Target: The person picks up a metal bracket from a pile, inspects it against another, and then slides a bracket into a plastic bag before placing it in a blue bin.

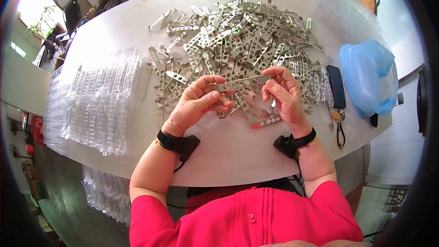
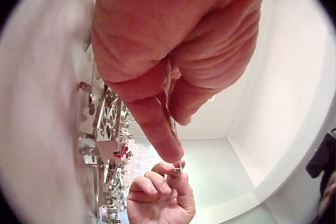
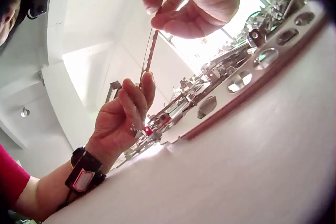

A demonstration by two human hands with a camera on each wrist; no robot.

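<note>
Perforated metal strip [image 1: 243, 82] held level above the white table [image 1: 238, 155], just in front of the heap of like strips [image 1: 238, 36], pinched at one end by the left hand [image 1: 199, 103] and at the other by the right hand [image 1: 283, 93], fingers of both curled round it. Stacked clear plastic trays [image 1: 103, 100] lying to the left of the heap; black phone [image 1: 336, 87] and blue plastic bag [image 1: 368, 75] to the right.

metal strip [image 1: 243, 83] | thin, level (perforated) | above table, fingertip-held
</note>
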